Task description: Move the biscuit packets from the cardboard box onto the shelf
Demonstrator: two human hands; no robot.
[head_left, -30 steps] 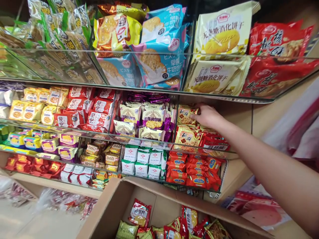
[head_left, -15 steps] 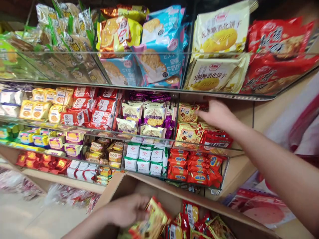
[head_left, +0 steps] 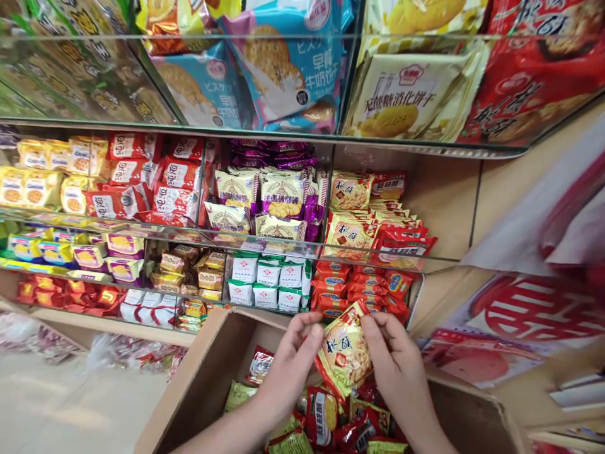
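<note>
A yellow-and-red cookie packet (head_left: 347, 356) is held up over the open cardboard box (head_left: 189, 372). My right hand (head_left: 399, 372) pinches its upper right edge between thumb and fingers. At the packet's left edge, my left hand (head_left: 293, 359) has its thumb and curled fingers closed around the border. Inside the box, below both hands, lie loose packets, among them a red packet (head_left: 322, 416) and a yellow-green packet (head_left: 240, 396). Matching cookie packets (head_left: 350, 234) stand stacked in the shelf compartment behind, beside red packets (head_left: 404, 244).
Clear shelf fronts (head_left: 265, 243) run across the display. Large cookie bags (head_left: 397, 94) fill the shelf above, and small white-and-green packets (head_left: 268, 274) sit below. A wooden side panel (head_left: 510, 183) and a hanging plastic bag (head_left: 543, 227) are at the right; pale floor (head_left: 61, 391) shows left.
My right hand has come down from the shelf compartment to the packet over the box. My left hand has moved right and up with the packet. The view has shifted closer to the lower shelves.
</note>
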